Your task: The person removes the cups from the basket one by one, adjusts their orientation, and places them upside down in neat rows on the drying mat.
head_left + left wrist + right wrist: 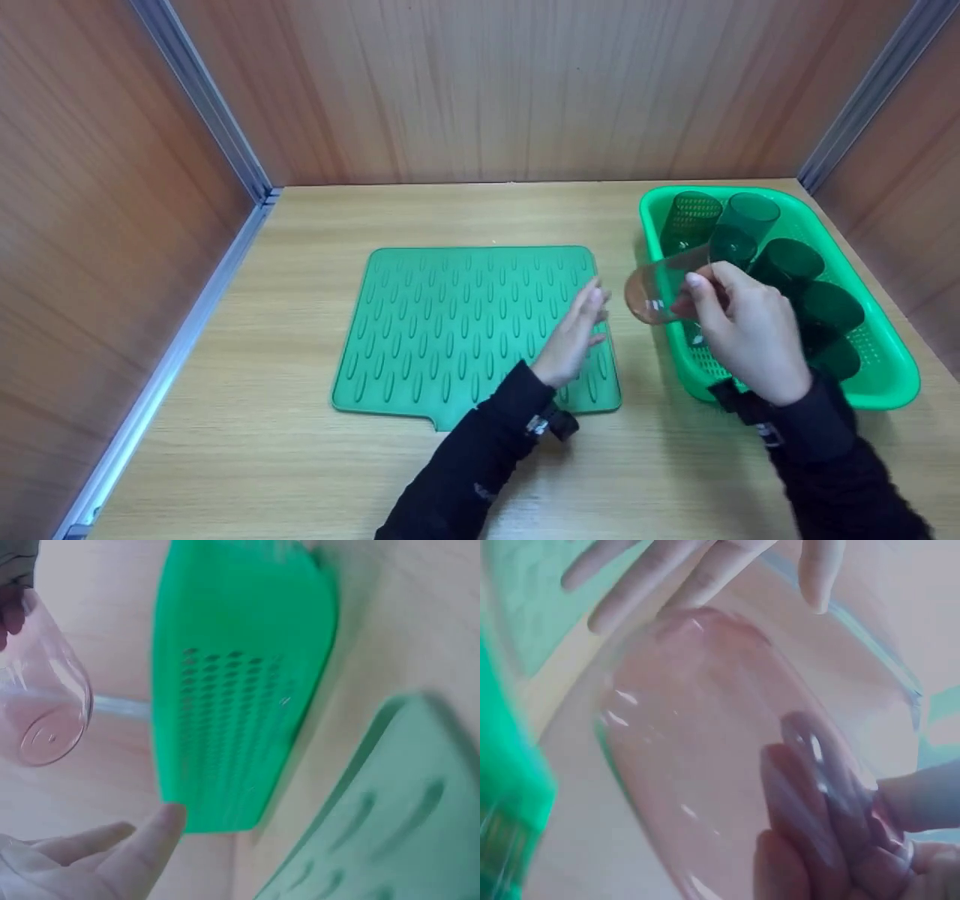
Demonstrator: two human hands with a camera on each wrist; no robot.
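Note:
A clear, pink-tinted cup (654,296) is tilted in the air beside the left rim of the green basket, its base toward the left. My right hand (754,330) pinches its wall near the rim between thumb and fingers, as the right wrist view also shows on the cup (697,727). My left hand (574,334) is held over the right part of a green ridged mat (450,330), fingers extended, holding nothing. In the left wrist view, a gap separates its fingers (146,851) from the cup (52,709).
The green perforated basket (896,382) stands at the right with several dark green-looking cups (789,262) in it. Wooden panels (525,90) enclose the back and sides of the table, with metal strips (210,97) along the corners.

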